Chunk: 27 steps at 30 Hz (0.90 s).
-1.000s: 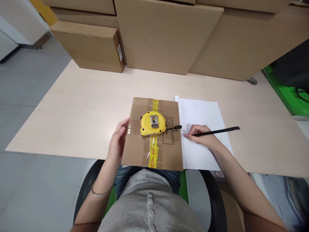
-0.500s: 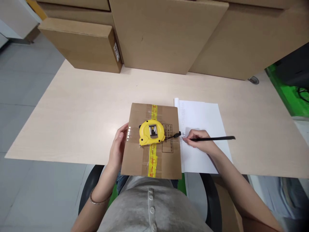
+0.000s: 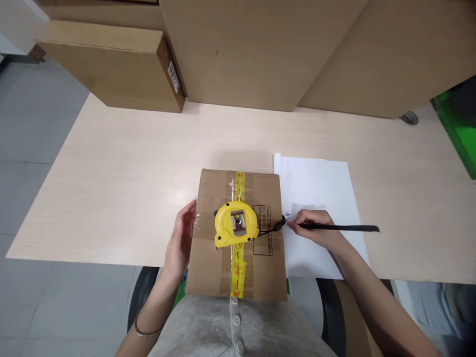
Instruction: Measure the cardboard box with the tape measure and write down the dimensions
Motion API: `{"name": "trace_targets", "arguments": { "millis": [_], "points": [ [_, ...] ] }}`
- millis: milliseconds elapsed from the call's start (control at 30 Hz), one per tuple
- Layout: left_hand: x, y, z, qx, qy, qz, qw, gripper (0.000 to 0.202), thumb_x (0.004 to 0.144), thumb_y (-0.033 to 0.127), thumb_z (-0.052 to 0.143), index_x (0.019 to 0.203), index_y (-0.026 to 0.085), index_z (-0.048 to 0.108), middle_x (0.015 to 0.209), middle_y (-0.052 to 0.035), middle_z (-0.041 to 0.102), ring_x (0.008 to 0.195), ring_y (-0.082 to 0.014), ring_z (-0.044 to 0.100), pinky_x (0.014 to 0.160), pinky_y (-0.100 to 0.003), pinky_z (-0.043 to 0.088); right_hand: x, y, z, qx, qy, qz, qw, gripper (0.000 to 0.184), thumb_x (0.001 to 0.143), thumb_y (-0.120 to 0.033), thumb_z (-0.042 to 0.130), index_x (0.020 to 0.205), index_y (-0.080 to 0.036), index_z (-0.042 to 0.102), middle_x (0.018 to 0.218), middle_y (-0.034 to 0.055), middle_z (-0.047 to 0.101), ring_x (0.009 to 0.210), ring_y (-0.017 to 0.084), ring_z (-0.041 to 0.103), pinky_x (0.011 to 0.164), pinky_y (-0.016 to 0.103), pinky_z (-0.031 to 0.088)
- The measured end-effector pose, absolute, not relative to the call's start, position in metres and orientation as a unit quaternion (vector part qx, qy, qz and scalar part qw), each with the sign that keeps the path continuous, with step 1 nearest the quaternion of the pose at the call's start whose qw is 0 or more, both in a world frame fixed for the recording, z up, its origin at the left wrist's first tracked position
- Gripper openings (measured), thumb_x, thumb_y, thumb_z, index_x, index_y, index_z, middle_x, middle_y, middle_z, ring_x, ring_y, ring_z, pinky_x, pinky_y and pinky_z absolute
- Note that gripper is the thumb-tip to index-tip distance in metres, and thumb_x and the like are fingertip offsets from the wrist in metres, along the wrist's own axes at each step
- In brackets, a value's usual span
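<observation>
A brown cardboard box [image 3: 211, 277] with yellow printed tape sits in front of my body, its near edge past the table's edge. On its top lies a yellow tape measure [image 3: 225, 223] with a metal clip and a black wrist strap [image 3: 278, 225] reaching the box's right side. My left hand [image 3: 179, 243] rests along the box's left side, fingers extended and partly hidden by it. My right hand [image 3: 314, 225] pinches a long black pen [image 3: 345, 228]. The pen's tip end is at the left part of a white paper pad [image 3: 323, 188], beside small handwritten marks.
A flat cardboard box [image 3: 107, 74] stands at the back left of the pale wooden table [image 3: 122, 188]. Larger cardboard boxes [image 3: 256, 54] line the back. A round metal fitting [image 3: 409, 118] is at the back right. My chair's armrests show below the table edge.
The box, with the tape measure on it, has shifted toward my body and looks slightly larger. My right hand still holds the pen at the pad's left part. The whole view has moved slightly.
</observation>
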<state>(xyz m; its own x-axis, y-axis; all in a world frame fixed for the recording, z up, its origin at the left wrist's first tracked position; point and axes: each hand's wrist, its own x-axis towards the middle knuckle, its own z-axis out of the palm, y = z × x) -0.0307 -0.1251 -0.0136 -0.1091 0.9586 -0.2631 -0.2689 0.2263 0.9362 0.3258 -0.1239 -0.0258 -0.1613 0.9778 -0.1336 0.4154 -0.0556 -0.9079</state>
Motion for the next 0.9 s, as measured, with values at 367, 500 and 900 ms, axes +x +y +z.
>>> {"name": "trace_targets", "arguments": {
  "millis": [367,500,900],
  "points": [
    [-0.043,-0.121,-0.02,0.308,0.531,0.533,0.582,0.046,0.099,0.064,0.064,0.126,0.028,0.076,0.139,-0.0066,0.076,0.136,-0.028,0.068,0.116,-0.043,0.055,0.33,-0.127,-0.031,-0.565,-0.62,0.45,0.305,0.047,0.089,-0.044,0.079,0.06,-0.023,0.05,0.054,-0.0032,0.045,0.05,0.01,0.034,0.047,0.029,0.025],
    [-0.057,-0.109,-0.025,0.316,0.506,0.544,0.59,0.044,0.09,0.062,0.076,0.119,0.029,0.079,0.127,-0.0054,0.081,0.124,-0.0235,0.074,0.1,-0.034,0.061,0.33,-0.127,-0.033,-0.556,-0.627,0.449,0.309,0.047,0.089,-0.048,0.079,0.061,-0.023,0.053,0.054,-0.0029,0.046,0.049,0.01,0.034,0.047,0.029,0.025],
    [-0.052,-0.103,-0.019,0.325,0.542,0.538,0.557,0.034,0.093,0.051,0.075,0.113,0.025,0.08,0.118,-0.0048,0.081,0.118,-0.0219,0.072,0.1,-0.031,0.059,0.327,-0.124,-0.029,-0.578,-0.608,0.45,0.308,0.051,0.087,-0.054,0.08,0.059,-0.023,0.05,0.053,-0.003,0.047,0.049,0.01,0.034,0.047,0.029,0.026]
  ]
}}
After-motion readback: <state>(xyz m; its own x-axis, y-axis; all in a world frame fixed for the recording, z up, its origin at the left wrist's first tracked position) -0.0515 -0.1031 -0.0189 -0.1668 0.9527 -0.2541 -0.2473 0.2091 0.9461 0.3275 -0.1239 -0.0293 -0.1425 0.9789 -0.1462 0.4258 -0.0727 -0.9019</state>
